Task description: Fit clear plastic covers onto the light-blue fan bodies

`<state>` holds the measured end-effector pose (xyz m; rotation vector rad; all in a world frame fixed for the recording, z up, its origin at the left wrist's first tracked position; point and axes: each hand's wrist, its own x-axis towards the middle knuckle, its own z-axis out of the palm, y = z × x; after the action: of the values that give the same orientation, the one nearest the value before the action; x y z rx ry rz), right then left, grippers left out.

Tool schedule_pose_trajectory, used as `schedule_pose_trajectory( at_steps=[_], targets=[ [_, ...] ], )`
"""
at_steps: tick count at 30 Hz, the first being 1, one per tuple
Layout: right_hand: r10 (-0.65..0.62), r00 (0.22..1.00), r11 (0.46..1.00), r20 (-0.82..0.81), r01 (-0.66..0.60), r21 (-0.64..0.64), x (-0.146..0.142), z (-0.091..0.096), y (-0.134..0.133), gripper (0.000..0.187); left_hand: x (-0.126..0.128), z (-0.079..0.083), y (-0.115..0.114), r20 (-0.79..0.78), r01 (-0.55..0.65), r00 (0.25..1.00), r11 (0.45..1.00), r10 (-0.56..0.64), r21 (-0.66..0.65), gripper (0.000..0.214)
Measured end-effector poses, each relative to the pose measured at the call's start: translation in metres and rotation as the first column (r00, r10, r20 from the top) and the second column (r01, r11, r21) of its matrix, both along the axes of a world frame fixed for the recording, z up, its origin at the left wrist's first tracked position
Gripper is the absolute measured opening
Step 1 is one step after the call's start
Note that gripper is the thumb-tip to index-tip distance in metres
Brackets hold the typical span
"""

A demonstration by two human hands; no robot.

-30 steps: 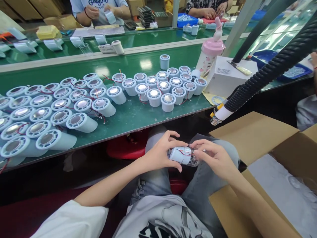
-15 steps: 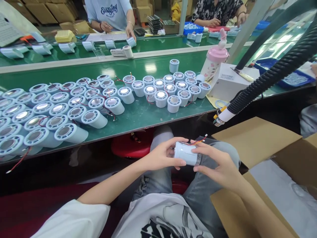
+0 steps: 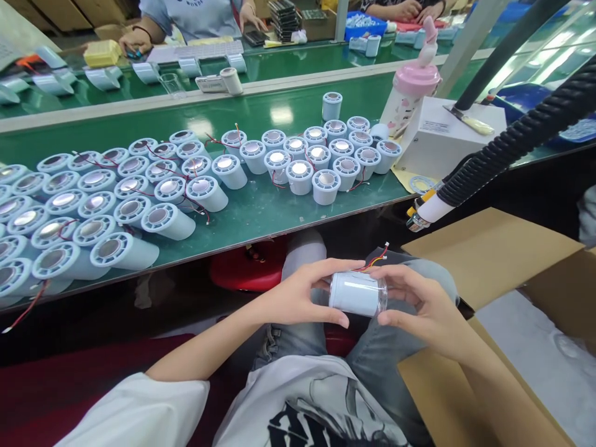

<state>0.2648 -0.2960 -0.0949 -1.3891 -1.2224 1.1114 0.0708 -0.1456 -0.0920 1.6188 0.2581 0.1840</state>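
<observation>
So on my feed from over here, the blue cylinder (image 3: 355,294) in its clear plastic casing (image 3: 383,295) is held above the lap (image 3: 298,341), roughly 5 o'clock from mid-view. I've got the left hand (image 3: 307,295) half open round its 9 o'clock end, thumb low, fingers on top. The right hand (image 3: 421,304) is loosely curled, gripping the 3 o'clock end. Thin wires (image 3: 374,262) poke out at 1, and loads of matching cylinders (image 3: 167,222) sit on the green table (image 3: 261,211) at 10
</observation>
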Motion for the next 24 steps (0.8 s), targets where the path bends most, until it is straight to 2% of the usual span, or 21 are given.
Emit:
schedule_pose_trajectory(
  at_steps=[12, 20, 24],
  targets=[
    [-0.057, 0.968, 0.982, -0.243, 0.01, -0.189, -0.005, -0.001, 0.002, 0.037, -0.005, -0.002, 0.0, 0.039, 0.011, 0.999, 0.989, -0.017, 0.148, 0.075],
    [-0.131, 0.905, 0.964, -0.406, 0.021, -0.264, -0.01, -0.005, 0.004, 0.039, -0.008, 0.001, -0.002, 0.061, 0.022, 0.998, 0.985, -0.032, 0.173, 0.076],
    [-0.164, 0.887, 0.947, -0.432, 0.019, -0.321, -0.013, -0.006, 0.001, 0.043, -0.01, 0.002, -0.006, 0.074, 0.017, 0.997, 0.987, -0.029, 0.158, 0.075]
  ],
)
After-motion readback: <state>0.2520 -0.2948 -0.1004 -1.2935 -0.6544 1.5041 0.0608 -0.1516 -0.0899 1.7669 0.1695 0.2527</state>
